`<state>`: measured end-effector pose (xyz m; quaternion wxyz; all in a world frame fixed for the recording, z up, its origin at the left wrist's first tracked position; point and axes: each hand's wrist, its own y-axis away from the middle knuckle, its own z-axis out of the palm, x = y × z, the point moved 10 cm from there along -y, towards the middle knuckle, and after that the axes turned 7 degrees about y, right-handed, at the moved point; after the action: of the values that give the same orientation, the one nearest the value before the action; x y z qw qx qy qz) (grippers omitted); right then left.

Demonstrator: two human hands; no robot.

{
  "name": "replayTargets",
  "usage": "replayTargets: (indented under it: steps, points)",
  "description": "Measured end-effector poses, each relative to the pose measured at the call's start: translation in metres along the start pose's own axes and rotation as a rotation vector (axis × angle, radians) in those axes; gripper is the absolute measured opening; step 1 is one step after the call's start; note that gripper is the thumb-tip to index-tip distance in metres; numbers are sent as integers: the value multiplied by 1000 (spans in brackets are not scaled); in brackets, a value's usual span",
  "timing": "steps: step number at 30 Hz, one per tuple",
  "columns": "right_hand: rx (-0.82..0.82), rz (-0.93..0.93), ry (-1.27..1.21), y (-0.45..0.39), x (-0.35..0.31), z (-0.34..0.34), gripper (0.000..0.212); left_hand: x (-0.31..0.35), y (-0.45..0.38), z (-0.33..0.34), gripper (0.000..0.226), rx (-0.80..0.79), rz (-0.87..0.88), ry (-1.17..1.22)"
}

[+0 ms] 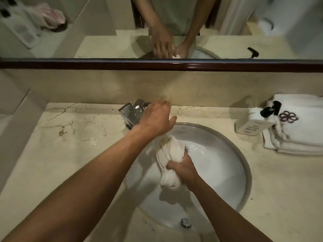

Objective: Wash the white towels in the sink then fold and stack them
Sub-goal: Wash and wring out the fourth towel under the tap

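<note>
1. The right hand (183, 169) has a closed grip on the bunched wet white towel (170, 159) above the round white sink (227, 172).
2. The left hand (155, 117), fingers relaxed, reaches toward the chrome metal faucet (132, 114).

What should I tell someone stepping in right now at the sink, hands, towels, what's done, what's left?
Left hand: reaching over the chrome faucet at the back of the basin; whether it grips the handle cannot be told.
Right hand: grips a bunched wet white towel over the sink.
Folded white towels are stacked on the counter at the right, behind a soap dispenser.
Done: one towel is wet and in hand.
Left: finish washing and wringing this towel, then fold it and add it to the stack. Whether the stacked ones are already washed cannot be told.
</note>
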<state>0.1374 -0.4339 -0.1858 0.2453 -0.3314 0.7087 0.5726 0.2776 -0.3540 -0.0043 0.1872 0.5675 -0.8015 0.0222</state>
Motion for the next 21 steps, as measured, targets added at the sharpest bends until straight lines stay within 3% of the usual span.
replayTargets:
  steps: [4,10,16,19,21]
  points:
    - [4,-30,9,9,-12,-15,77,-18,-27,11,54,-114,-117,-229]
    - [4,-58,-105,14,-28,-27,82,-22,-30,17,46,-135,-55,-492]
    - [-52,-59,-210,27,-42,-34,44,-23,-18,20,47,-152,76,-608]
    - [-95,0,-278,38,-40,-37,32,-23,-8,17,49,-140,74,-548]
    - [-130,37,-320,46,-39,-38,29,-11,7,19,53,-130,103,-274]
